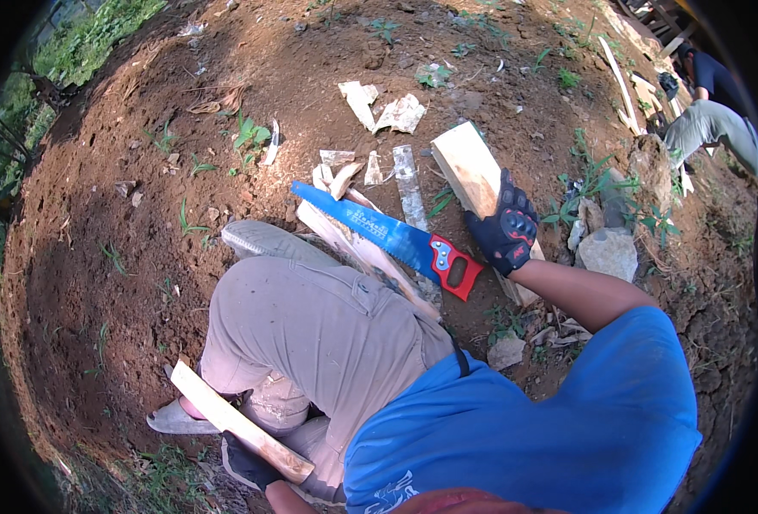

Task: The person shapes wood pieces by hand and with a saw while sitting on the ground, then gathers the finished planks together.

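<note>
Down low, my left hand (246, 465) is mostly hidden: only a dark glove shows, closed around the near end of a pale wooden stick (237, 421), whose other end rises up and away from it. My right hand (506, 230), in a black glove with red knuckle pads, grips a light sawn plank (473, 184); the plank's near end vanishes under that hand and forearm. Just left of the right hand lies a handsaw (387, 233), blue blade and red handle, resting across split pale boards (362, 248) partly covered by my knee. Grey stones (608, 253) sit just right of the right hand. Beyond it, torn pale scraps (387, 110) litter bare reddish-brown soil (96, 257) with sparse weeds. Far right, another person (713, 120) crouches, half cut off.
</note>
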### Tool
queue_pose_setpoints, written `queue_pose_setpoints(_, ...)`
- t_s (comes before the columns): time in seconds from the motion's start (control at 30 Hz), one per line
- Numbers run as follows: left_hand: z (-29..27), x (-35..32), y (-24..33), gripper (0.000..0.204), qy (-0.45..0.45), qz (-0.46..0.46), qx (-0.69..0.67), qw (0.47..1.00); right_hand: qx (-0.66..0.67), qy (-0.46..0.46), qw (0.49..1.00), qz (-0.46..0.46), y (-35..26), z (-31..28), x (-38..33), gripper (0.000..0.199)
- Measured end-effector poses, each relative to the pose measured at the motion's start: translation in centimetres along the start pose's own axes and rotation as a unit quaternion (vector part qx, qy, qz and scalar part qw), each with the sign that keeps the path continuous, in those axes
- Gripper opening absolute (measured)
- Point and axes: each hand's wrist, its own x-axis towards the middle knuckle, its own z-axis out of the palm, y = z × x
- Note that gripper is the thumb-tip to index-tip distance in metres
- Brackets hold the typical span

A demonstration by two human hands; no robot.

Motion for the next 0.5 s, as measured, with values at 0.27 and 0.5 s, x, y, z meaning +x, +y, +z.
queue_pose_setpoints(0.27,0.3,0.5,-1.2,0.046,0.022,0.006,-0.027,0.999,0.004,-0.032,0.999,0.002,0.1,-0.4,0.2,0.110)
queue_pose_setpoints(0.5,0.3,-0.7,2.0,0.050,0.026,-0.059,-0.114,0.991,0.003,-0.037,0.999,0.006,0.1,-0.4,0.3,0.110)
